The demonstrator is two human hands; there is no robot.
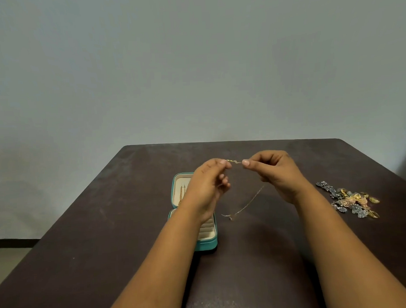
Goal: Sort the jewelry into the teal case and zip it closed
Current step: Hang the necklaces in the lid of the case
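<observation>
My left hand (208, 181) and right hand (273, 172) each pinch one end of a gold chain (233, 162), stretched between them above the worktop (107, 214). Open case (206, 242) lies beneath my left wrist.

Teal case (206, 244) with cream lining — gold chain (245, 204) — dark brown table (85, 238), grey-blue and gold jewelry pile (351, 199).

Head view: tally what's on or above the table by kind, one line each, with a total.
Teal case, open: 1
Thin chain, pinched by left hand and right hand: 1
Chain inside case lid: 1
Pile of loose jewelry, pieces too tangled to count: 1
Total: 4
</observation>
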